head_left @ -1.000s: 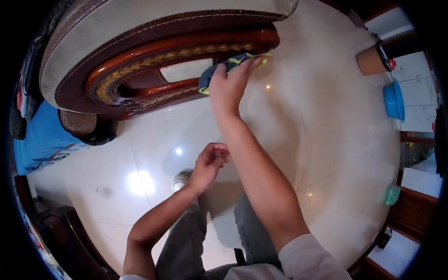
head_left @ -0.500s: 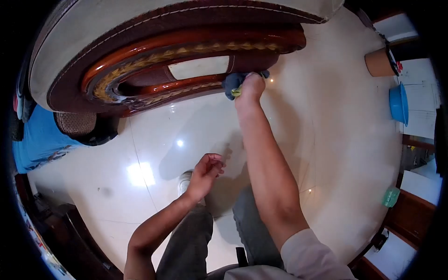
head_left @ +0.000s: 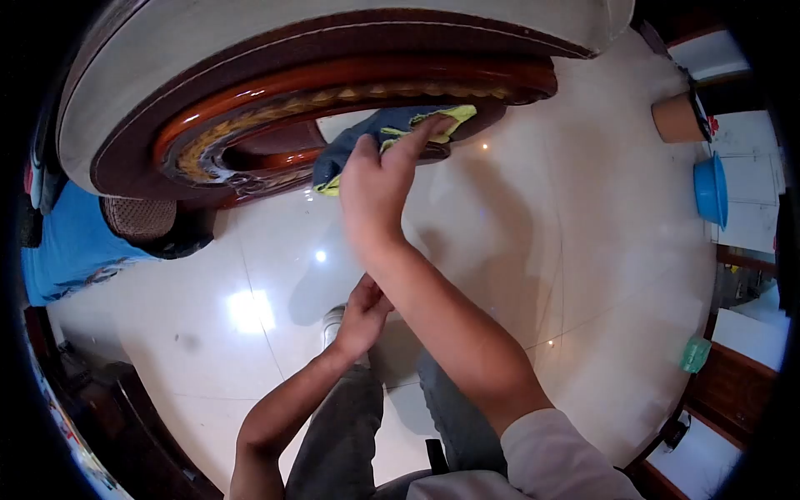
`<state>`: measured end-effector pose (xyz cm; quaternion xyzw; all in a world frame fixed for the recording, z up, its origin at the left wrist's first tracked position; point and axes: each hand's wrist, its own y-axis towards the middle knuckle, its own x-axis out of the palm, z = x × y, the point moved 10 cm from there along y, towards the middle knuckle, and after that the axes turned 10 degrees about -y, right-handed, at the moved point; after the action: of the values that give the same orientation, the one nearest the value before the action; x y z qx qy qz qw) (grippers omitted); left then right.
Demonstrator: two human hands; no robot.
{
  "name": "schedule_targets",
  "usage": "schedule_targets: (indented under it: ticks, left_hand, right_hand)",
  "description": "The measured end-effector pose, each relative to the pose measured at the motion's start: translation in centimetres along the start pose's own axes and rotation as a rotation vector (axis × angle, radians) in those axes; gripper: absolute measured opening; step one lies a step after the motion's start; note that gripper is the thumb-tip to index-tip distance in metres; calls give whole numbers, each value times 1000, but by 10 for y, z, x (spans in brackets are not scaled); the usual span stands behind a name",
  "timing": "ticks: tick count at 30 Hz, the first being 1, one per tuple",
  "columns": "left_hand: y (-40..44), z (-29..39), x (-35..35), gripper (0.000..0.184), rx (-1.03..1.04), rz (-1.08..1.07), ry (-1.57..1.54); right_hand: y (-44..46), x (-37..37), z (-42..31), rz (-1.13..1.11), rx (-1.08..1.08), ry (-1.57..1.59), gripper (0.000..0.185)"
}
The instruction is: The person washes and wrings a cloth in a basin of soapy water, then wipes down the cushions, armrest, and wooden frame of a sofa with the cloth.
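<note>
My right hand [head_left: 375, 187] presses a dark blue-grey cloth [head_left: 337, 162] with yellow-green edging against the carved front of a sofa [head_left: 275, 79]. The cloth is spread out under my fingers and covers part of the pale panel [head_left: 337, 125]. Below, my left hand [head_left: 364, 321] hangs over the floor with loosely curled fingers and nothing visible in it. My right forearm hides some of its fingertips.
Glossy pale tiles [head_left: 517, 250] cover the floor. A blue cloth [head_left: 79, 246] and a woven brown cushion [head_left: 142, 218] are at left. Along the right stand a brown pot [head_left: 677, 117], a blue basin [head_left: 708, 192] and a green container [head_left: 695, 355].
My right hand has moved left along the sofa front, and the bunched cloth is now spread out. My left hand has barely shifted and is now partly behind the right forearm.
</note>
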<state>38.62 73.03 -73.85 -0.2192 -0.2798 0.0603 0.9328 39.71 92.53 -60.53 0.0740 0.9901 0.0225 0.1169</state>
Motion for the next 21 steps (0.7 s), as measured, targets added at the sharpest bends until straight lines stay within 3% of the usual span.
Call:
schedule_targets:
  ticks: [7, 11, 12, 15, 18, 21]
  left_hand:
    - [-1, -9, -21, 32, -36, 90, -103]
    - [-8, -4, -24, 27, -51, 81, -47]
    - [-10, -2, -23, 26, -67, 78, -24]
    - [-12, 2, -26, 28, -63, 98, -57]
    - [-10, 3, -36, 28, -54, 125, -50]
    - [-9, 5, -47, 28, -46, 155, -64]
  right_hand:
    - [3, -5, 5, 64, 65, -73, 85]
    - [8, -19, 14, 228, 31, 51, 81]
    - [19, -31, 26, 342, -37, -89, 81]
    - [37, -53, 37, 364, -47, 64, 86]
    - [53, -72, 59, 478, -65, 270, 73]
    - [80, -70, 143, 288, 452, 668, 42]
